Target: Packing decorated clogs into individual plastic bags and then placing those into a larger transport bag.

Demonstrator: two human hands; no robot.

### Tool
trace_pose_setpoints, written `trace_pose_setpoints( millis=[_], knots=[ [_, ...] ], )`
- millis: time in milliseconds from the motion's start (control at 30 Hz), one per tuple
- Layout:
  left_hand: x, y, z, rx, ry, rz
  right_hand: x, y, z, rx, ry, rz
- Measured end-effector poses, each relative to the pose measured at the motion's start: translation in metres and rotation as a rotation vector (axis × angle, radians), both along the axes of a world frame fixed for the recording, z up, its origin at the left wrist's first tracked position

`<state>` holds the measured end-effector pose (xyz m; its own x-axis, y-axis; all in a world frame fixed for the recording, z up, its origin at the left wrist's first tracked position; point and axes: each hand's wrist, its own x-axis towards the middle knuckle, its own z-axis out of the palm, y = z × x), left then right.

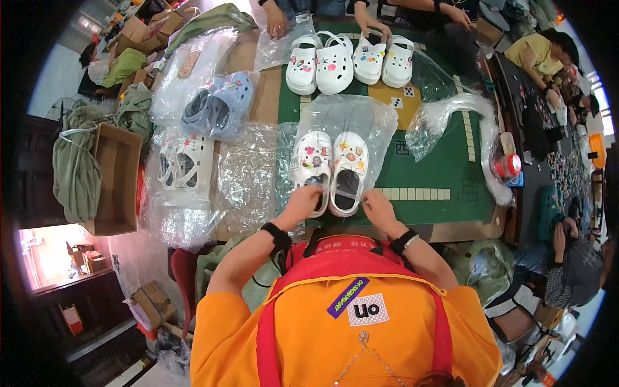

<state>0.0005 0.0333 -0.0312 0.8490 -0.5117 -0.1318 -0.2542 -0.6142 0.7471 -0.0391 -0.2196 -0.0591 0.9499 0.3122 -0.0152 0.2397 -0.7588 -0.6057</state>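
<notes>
A pair of white clogs (349, 155) with colourful charms lies side by side in front of me, toes pointing away. Around their front and middle is a clear plastic bag (374, 116), its mouth turned toward me at the heels. The fingers of my left hand (302, 205) are closed on the bag's edge beside the left clog's heel. At the right clog's heel, my right hand (380, 209) pinches the other side of the bag's mouth. The heels still show at the opening, and my left fingers partly cover the left one.
Two more pairs of white clogs (334, 64) stand at the far side, near a co-worker's hand (374, 27). Bagged blue-grey clogs (230, 103) and bagged white clogs (187, 161) lie left. A green mat (412, 174) covers the table; a red-lidded jar (509, 166) stands right.
</notes>
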Motion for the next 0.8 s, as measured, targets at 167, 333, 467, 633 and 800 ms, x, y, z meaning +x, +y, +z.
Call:
trace_pose_setpoints(
  millis=[167,333,467,633,800],
  knots=[
    [0.009,0.044,-0.035,0.151,-0.449,0.596,0.001,0.003,-0.006,0.095,-0.056,-0.122],
    [0.021,0.046,-0.054,-0.013,0.310,0.646,0.007,0.001,-0.017,0.104,0.048,-0.253],
    [0.019,0.045,-0.070,0.077,0.233,0.668,0.011,0.001,-0.034,0.367,0.406,-0.198],
    [0.029,0.034,-0.060,-0.008,0.275,0.758,0.024,0.003,-0.054,0.530,0.620,-0.364],
    [0.028,0.034,-0.056,-0.163,0.314,0.861,0.032,0.004,-0.021,0.802,0.651,-0.535]
  ],
)
